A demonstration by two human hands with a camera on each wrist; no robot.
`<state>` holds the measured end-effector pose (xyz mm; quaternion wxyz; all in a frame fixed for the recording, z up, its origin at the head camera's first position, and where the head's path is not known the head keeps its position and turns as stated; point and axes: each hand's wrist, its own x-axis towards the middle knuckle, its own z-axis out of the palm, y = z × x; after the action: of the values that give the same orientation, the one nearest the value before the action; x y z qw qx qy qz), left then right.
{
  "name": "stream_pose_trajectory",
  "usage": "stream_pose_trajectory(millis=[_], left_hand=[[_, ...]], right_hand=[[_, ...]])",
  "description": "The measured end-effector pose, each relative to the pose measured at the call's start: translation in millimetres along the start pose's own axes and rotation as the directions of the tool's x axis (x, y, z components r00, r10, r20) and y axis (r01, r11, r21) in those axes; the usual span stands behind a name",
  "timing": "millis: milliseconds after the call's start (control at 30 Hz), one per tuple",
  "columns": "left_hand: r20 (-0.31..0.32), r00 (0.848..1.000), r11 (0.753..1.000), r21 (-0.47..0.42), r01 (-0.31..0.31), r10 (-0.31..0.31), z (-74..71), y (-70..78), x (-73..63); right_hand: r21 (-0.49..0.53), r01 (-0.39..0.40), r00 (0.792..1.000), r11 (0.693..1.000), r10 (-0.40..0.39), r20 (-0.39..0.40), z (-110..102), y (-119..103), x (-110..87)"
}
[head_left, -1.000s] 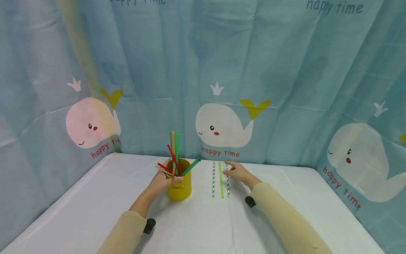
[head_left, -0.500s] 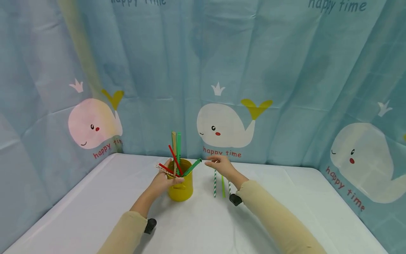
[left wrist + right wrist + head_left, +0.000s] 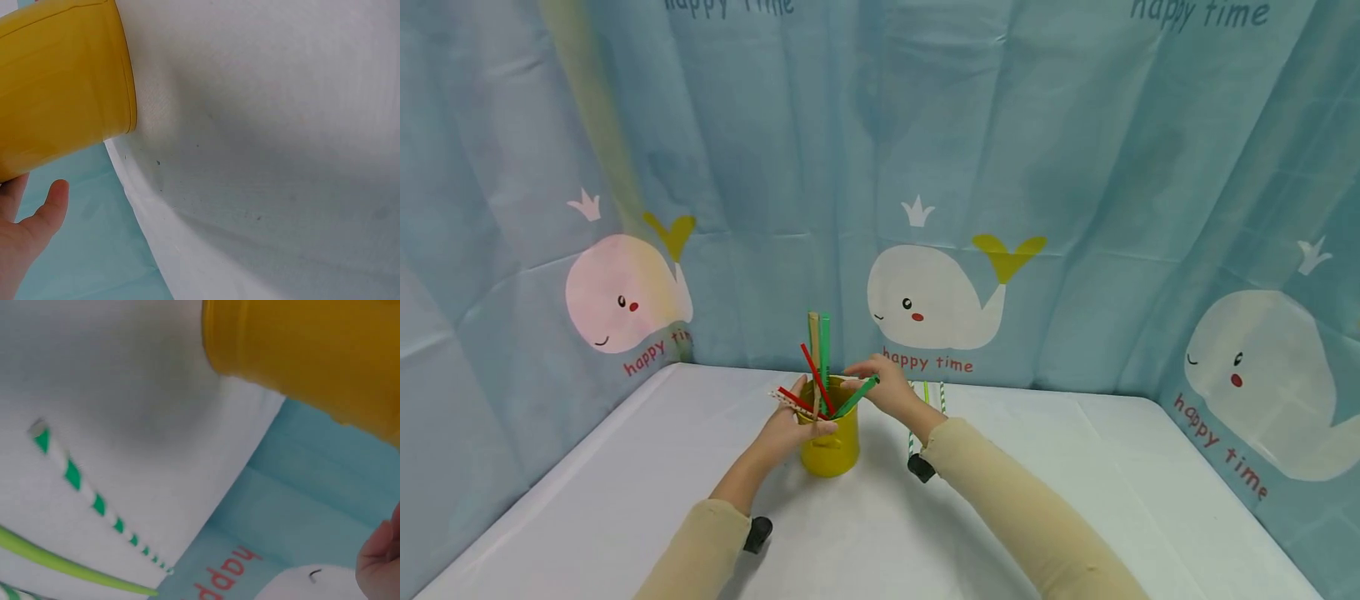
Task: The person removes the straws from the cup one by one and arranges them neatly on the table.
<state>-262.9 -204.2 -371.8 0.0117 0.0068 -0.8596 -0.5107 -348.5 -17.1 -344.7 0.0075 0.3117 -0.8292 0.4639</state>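
Note:
A yellow cup [image 3: 830, 460] stands on the table, holding tall tan [image 3: 814, 342] and green sticks [image 3: 825, 342], red sticks [image 3: 811, 367], a dotted straw [image 3: 790, 404] and a slanting dark green tube [image 3: 859, 394]. My left hand [image 3: 781, 432] grips the cup's left side, thumb across the front near the rim. At the right rim is my right hand [image 3: 889, 390], fingers extended over the cup's opening and behind the dark green tube. Beside the cup lie a green-and-white striped straw [image 3: 98, 505], a lime green straw [image 3: 69, 565] and another striped straw [image 3: 942, 398], partly hidden by the right arm.
A white cloth covers the table [image 3: 842, 542]. Behind and at both sides hangs a blue curtain [image 3: 775, 167] printed with whales. Each wrist carries a small black camera, such as the left one's camera [image 3: 758, 534].
My right hand has moved left from the rightmost striped straw, across the other straws, to the cup's rim. The left hand has stayed on the cup.

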Motion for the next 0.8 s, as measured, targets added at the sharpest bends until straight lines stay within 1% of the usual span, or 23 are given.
stream_pose_trajectory(millis=[133,233,400,467,600,700,800], left_hand=[[-0.002,1.0,1.0,0.001,-0.003,0.003,-0.5,-0.4,0.5],[-0.007,1.0,1.0,0.0,-0.005,0.005,0.0,-0.5,0.3],[-0.01,1.0,1.0,-0.014,-0.012,0.011,0.2,-3.2,-0.6],[-0.008,1.0,1.0,-0.019,-0.016,0.016,0.3,-4.4,-0.8],[-0.005,0.999,0.999,-0.022,-0.036,0.036,0.7,-4.6,-1.1],[-0.009,0.998,0.998,-0.019,-0.06,0.06,1.3,-3.5,-1.1],[-0.017,0.997,0.997,-0.032,-0.073,0.072,2.0,-2.9,-0.4]], right_hand=[[-0.09,0.046,0.999,0.995,-0.046,0.005,8.2,-7.8,7.0],[-0.144,0.05,0.999,0.988,-0.051,-0.006,13.3,-12.6,9.8],[-0.24,0.018,1.0,0.971,-0.023,-0.017,20.4,-17.6,12.9],[-0.264,-0.008,1.0,0.964,0.004,-0.016,22.6,-19.5,14.0],[-0.335,-0.058,0.998,0.94,0.055,-0.017,28.6,-21.4,19.0],[-0.387,-0.059,0.998,0.92,0.055,-0.02,34.0,-21.1,23.0],[-0.403,-0.054,0.999,0.913,0.049,-0.023,37.7,-19.4,25.2]])
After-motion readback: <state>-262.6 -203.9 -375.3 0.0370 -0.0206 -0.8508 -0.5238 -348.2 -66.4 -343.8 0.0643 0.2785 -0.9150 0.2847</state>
